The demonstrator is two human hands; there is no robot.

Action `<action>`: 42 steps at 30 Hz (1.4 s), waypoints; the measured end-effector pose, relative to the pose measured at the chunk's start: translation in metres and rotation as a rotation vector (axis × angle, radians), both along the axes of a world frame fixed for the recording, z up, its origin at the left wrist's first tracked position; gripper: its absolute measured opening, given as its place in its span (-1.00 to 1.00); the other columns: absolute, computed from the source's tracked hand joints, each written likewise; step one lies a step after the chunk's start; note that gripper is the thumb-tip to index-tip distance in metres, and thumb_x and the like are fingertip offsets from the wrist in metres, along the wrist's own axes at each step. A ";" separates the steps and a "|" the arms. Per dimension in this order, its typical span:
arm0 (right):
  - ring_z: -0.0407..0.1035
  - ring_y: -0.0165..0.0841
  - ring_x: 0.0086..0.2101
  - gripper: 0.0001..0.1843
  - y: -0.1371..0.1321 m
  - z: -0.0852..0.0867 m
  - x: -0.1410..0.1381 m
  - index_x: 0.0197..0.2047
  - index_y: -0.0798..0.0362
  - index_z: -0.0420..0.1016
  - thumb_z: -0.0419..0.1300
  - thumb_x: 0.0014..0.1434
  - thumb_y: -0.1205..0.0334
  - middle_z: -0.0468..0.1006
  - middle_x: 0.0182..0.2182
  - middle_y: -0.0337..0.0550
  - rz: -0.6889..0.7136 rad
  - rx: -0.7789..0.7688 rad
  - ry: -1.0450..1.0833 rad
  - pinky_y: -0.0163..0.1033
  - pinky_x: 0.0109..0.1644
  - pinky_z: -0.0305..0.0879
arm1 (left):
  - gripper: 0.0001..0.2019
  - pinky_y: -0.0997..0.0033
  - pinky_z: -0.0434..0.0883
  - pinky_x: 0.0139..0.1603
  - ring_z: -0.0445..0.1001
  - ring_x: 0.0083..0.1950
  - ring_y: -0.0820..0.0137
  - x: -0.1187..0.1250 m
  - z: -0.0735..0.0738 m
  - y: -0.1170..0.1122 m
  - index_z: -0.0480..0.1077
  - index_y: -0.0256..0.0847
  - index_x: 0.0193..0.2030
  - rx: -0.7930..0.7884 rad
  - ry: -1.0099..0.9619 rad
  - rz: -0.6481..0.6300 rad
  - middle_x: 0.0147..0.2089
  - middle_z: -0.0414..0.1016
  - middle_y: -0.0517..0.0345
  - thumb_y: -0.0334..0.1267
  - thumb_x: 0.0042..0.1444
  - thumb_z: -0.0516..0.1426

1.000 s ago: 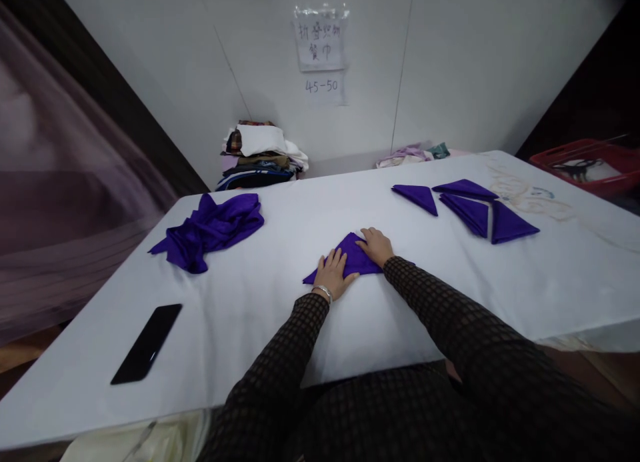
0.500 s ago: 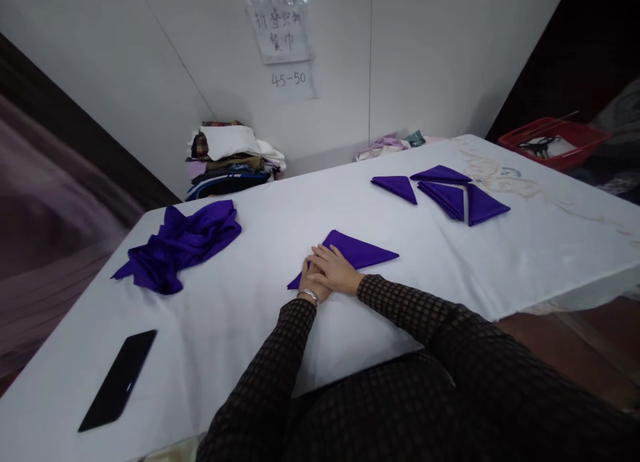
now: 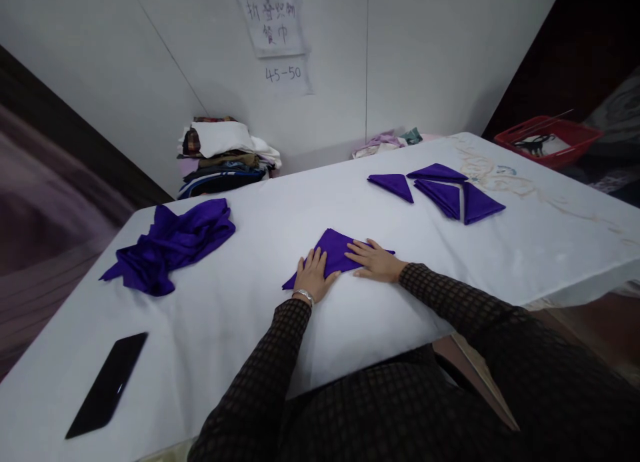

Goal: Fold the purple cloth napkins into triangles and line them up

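Note:
A purple cloth napkin (image 3: 334,247), folded into a triangle, lies flat in front of me with its point facing the wall. My left hand (image 3: 314,275) rests on its left part, fingers spread. On the right part lies my right hand (image 3: 374,260), palm down with the fingers stretched out. Both hands press on the cloth without gripping it. Farther right lie several folded purple triangles, one of them a folded napkin (image 3: 483,203) near the embroidery. A crumpled heap of purple cloth (image 3: 177,245) sits on the left side.
A white cloth covers the table (image 3: 240,355). A black phone-like slab (image 3: 107,385) lies at the front left. Behind the table are a stack of folded clothes (image 3: 225,157) and a few pale fabrics (image 3: 380,144). A red basket (image 3: 565,152) stands beyond the right edge.
My hands were stacked together over the napkin's left part. The right hand has slid right along the cloth, and the hands are now apart.

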State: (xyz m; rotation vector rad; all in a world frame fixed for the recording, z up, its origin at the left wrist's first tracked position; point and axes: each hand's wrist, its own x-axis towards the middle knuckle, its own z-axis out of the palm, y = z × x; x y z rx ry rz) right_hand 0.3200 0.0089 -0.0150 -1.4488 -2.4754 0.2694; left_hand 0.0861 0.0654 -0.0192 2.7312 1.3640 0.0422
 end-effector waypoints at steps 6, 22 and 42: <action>-0.11 -0.21 0.30 -0.38 -0.010 -0.003 0.049 0.33 0.01 0.09 0.01 0.28 -0.03 0.07 0.32 0.00 -0.254 -0.072 0.169 0.07 0.32 -0.16 | -0.28 -0.04 -0.11 0.36 -0.17 0.43 0.14 -0.001 0.002 0.000 0.01 -0.25 0.36 -0.016 -0.008 0.005 0.43 -0.09 -0.05 0.19 0.20 -0.18; 0.06 -0.15 0.24 -0.82 -0.033 -0.008 0.074 -0.20 0.04 0.50 0.19 0.09 0.23 0.36 0.16 0.01 -0.485 -0.059 0.362 0.08 0.23 0.04 | -0.29 -0.04 -0.10 0.36 -0.15 0.43 0.15 0.000 0.004 0.000 0.01 -0.26 0.36 -0.010 -0.006 0.010 0.43 -0.09 -0.05 0.18 0.21 -0.16; 0.08 -0.13 0.22 -0.79 -0.019 -0.032 0.077 -0.40 0.04 0.43 0.04 0.20 0.19 0.36 0.15 0.04 -0.487 0.032 0.248 0.09 0.23 0.07 | -0.29 -0.03 -0.06 0.36 -0.14 0.43 0.16 -0.002 0.002 0.001 0.03 -0.28 0.35 0.021 0.008 0.007 0.42 -0.06 -0.04 0.18 0.21 -0.18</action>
